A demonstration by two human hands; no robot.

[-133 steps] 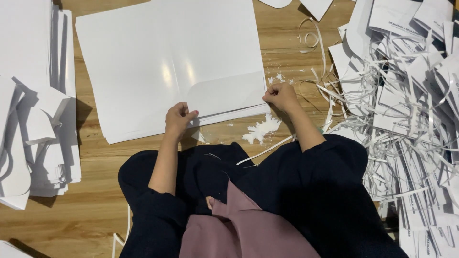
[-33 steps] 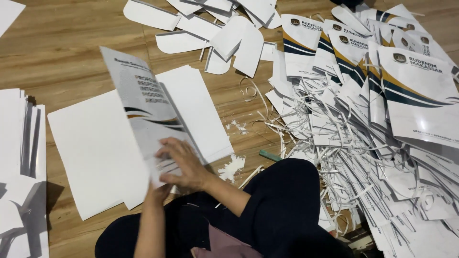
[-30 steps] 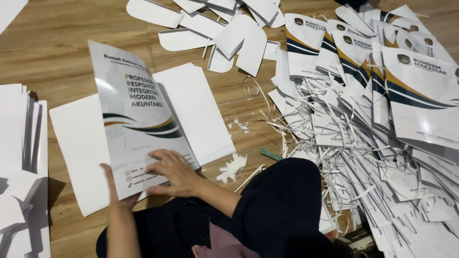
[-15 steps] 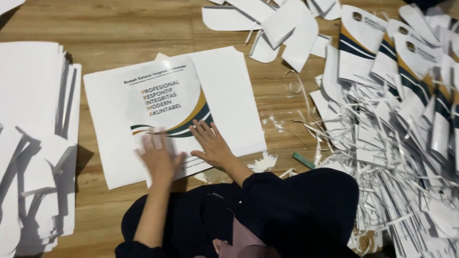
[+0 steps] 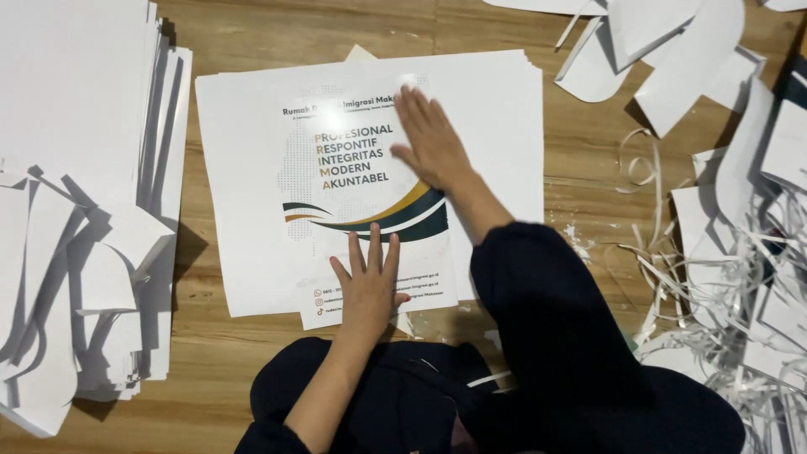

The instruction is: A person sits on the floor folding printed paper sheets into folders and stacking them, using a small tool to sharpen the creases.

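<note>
A printed white sheet (image 5: 353,193) with coloured lettering and a dark and gold curved stripe lies face up on a larger blank white sheet (image 5: 496,101) on the wooden floor. My left hand (image 5: 368,282) rests flat on the printed sheet's lower edge, fingers spread. My right hand (image 5: 430,139) lies flat, palm down, on the sheet's upper right part. Neither hand grips anything.
A tall stack of white sheets with cut flaps (image 5: 76,210) stands at the left. White offcuts (image 5: 664,59) lie at the top right. A heap of paper strips and trimmed sheets (image 5: 740,269) fills the right side. Bare wooden floor (image 5: 588,193) lies between.
The printed sheet, held up a second ago, now lies flat on the blank sheet. Both hands have gone from holding it to pressing on it; my right hand slid upward.
</note>
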